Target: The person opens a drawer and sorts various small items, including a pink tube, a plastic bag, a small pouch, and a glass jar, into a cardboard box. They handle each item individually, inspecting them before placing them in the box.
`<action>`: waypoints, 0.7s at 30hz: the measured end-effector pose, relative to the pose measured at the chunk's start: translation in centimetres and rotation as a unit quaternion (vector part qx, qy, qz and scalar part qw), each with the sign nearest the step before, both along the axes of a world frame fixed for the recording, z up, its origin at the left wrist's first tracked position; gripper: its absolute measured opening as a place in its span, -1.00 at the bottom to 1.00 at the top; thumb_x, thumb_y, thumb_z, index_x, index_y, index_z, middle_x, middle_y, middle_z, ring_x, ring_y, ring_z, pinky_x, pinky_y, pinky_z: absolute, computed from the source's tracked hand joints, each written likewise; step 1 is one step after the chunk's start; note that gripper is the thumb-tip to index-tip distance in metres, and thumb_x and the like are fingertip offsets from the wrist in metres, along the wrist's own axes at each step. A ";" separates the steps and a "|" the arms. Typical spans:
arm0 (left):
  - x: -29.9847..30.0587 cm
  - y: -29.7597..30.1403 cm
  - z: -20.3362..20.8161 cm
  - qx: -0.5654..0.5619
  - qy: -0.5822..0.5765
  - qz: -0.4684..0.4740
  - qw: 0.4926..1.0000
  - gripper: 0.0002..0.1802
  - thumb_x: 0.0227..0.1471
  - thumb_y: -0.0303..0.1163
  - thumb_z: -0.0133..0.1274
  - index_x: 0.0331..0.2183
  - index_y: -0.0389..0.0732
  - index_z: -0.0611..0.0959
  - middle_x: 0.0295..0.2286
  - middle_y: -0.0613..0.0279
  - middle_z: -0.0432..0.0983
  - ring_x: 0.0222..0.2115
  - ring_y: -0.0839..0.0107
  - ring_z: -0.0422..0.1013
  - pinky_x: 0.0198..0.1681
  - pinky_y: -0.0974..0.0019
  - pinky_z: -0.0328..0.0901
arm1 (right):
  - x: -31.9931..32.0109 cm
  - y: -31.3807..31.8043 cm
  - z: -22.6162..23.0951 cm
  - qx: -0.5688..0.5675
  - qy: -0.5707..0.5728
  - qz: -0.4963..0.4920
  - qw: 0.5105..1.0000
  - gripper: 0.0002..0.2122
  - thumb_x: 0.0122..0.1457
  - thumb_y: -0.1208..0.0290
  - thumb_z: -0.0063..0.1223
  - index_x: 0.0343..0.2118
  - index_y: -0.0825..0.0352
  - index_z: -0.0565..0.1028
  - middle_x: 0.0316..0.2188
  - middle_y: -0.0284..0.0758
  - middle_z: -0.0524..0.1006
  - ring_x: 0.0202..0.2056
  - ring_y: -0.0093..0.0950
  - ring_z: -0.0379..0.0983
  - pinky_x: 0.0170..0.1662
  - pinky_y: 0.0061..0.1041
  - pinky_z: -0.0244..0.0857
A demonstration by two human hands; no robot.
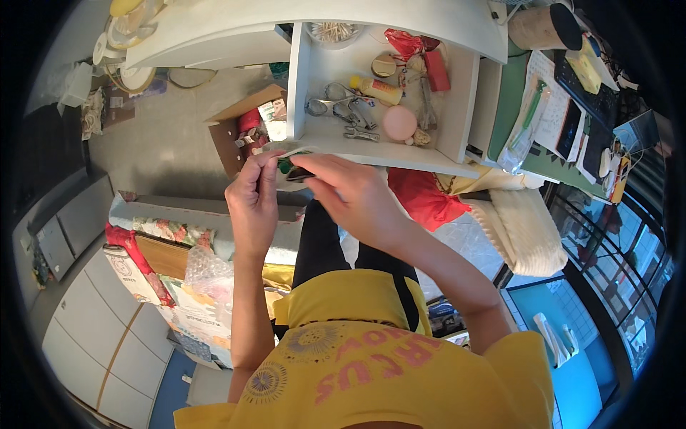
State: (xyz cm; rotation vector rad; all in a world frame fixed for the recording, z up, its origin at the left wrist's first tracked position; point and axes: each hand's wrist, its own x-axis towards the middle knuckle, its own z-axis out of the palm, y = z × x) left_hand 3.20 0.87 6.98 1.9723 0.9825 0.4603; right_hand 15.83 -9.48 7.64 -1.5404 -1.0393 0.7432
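Observation:
In front of the open drawer, my left hand pinches the edge of a small white pouch-like thing, with fingertips pressed together. Something green shows at its opening. My right hand reaches in from the other side, its fingers closed at the pouch around a small dark item, too small to name. The white drawer just beyond my hands holds a pink round case, a yellow tube, metal clips or tools, a red box and a tub of cotton swabs.
Below the drawer at left stands an open cardboard box with red items. A red bag and a cream knitted cloth hang at right. Papers and a keyboard crowd the desk. Packed boxes stand left of my legs.

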 end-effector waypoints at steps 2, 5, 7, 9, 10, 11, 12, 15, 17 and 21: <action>0.1 -0.1 0.3 -0.024 0.007 0.008 1.000 -0.82 0.11 -0.43 -0.11 -0.33 -0.28 0.56 -0.64 0.51 0.26 -0.65 0.76 0.05 -0.64 0.62 -0.02 | -1.5 1.1 -1.1 -0.046 -0.026 -0.015 0.998 -0.77 -0.01 0.57 -0.03 -0.23 0.39 0.38 -0.42 -0.22 0.49 -0.38 -0.23 0.43 -0.41 -0.38 0.33; 0.1 -0.4 0.6 -0.058 0.022 0.042 0.997 -0.82 0.12 -0.42 -0.12 -0.33 -0.28 0.56 -0.66 0.52 0.21 -0.65 0.76 0.05 -0.64 0.62 -0.02 | -2.6 1.7 -2.1 -0.045 -0.073 -0.079 0.993 -0.79 -0.02 0.53 0.00 -0.27 0.35 0.39 -0.47 -0.30 0.49 -0.40 -0.32 0.44 -0.46 -0.38 0.31; -0.3 -0.3 0.8 -0.078 0.034 0.066 0.994 -0.83 0.11 -0.44 -0.11 -0.34 -0.29 0.56 -0.61 0.41 0.30 -0.61 0.70 0.13 -0.57 0.57 0.07 | -2.7 1.4 -2.1 -0.026 -0.124 -0.104 0.986 -0.79 -0.02 0.50 0.02 -0.28 0.32 0.39 -0.51 -0.32 0.47 -0.44 -0.37 0.44 -0.48 -0.39 0.30; -0.3 0.1 1.2 -0.109 0.046 0.085 0.989 -0.85 0.08 -0.48 -0.09 -0.35 -0.31 0.55 -0.52 0.18 0.49 -0.53 0.60 0.29 -0.42 0.49 0.24 | -2.2 0.7 -1.9 -0.060 -0.177 -0.066 0.980 -0.85 -0.06 0.45 0.05 -0.37 0.29 0.43 -0.53 -0.37 0.44 -0.47 -0.46 0.41 -0.50 -0.46 0.29; -0.3 0.0 1.1 -0.086 0.041 0.073 0.993 -0.85 0.08 -0.48 -0.10 -0.35 -0.31 0.55 -0.51 0.18 0.49 -0.54 0.60 0.29 -0.42 0.49 0.24 | -2.1 0.5 -2.2 -0.058 -0.201 -0.026 0.978 -0.86 -0.07 0.44 0.06 -0.40 0.29 0.43 -0.52 -0.37 0.43 -0.45 -0.45 0.39 -0.49 -0.46 0.29; -0.4 -0.1 0.9 -0.063 0.036 0.060 0.996 -0.85 0.08 -0.48 -0.10 -0.35 -0.31 0.55 -0.51 0.18 0.49 -0.54 0.59 0.29 -0.42 0.49 0.24 | -2.1 0.3 -2.7 -0.056 -0.224 0.014 0.973 -0.88 -0.08 0.43 0.07 -0.44 0.29 0.44 -0.51 -0.37 0.42 -0.44 -0.43 0.37 -0.47 -0.47 0.29; -0.4 -0.2 0.7 -0.041 0.031 0.046 0.998 -0.85 0.09 -0.48 -0.10 -0.35 -0.30 0.55 -0.51 0.18 0.49 -0.54 0.59 0.29 -0.42 0.49 0.24 | -2.1 0.2 -2.8 -0.055 -0.247 0.052 0.966 -0.89 -0.10 0.43 0.08 -0.47 0.29 0.45 -0.50 -0.36 0.41 -0.43 -0.42 0.36 -0.45 -0.47 0.29; -0.4 -0.5 0.9 -0.067 0.025 0.062 0.995 -0.85 0.08 -0.48 -0.09 -0.35 -0.30 0.55 -0.50 0.16 0.50 -0.54 0.58 0.29 -0.42 0.48 0.25 | -1.5 0.2 -1.4 -0.033 -0.274 0.054 0.960 -0.89 -0.11 0.40 0.08 -0.50 0.29 0.47 -0.37 -0.30 0.41 -0.39 -0.38 0.32 -0.38 -0.45 0.28; -0.8 -0.7 0.7 -0.059 0.026 0.060 0.996 -0.85 0.08 -0.47 -0.09 -0.35 -0.30 0.56 -0.52 0.18 0.49 -0.55 0.59 0.27 -0.44 0.48 0.24 | -1.5 0.1 -0.7 -0.046 -0.287 0.037 0.956 -0.83 -0.13 0.42 0.09 -0.41 0.31 0.48 -0.30 -0.24 0.38 -0.35 -0.36 0.32 -0.32 -0.42 0.27; -1.4 -0.4 0.7 -0.064 0.010 0.079 0.995 -0.80 0.12 -0.38 -0.11 -0.35 -0.27 0.56 -0.63 0.49 0.31 -0.66 0.77 0.07 -0.66 0.62 0.00 | -2.2 -1.5 -1.7 -0.075 -0.180 -0.081 0.977 -0.70 -0.11 0.53 0.09 -0.23 0.39 0.45 -0.15 -0.16 0.33 -0.22 -0.39 0.35 -0.28 -0.48 0.30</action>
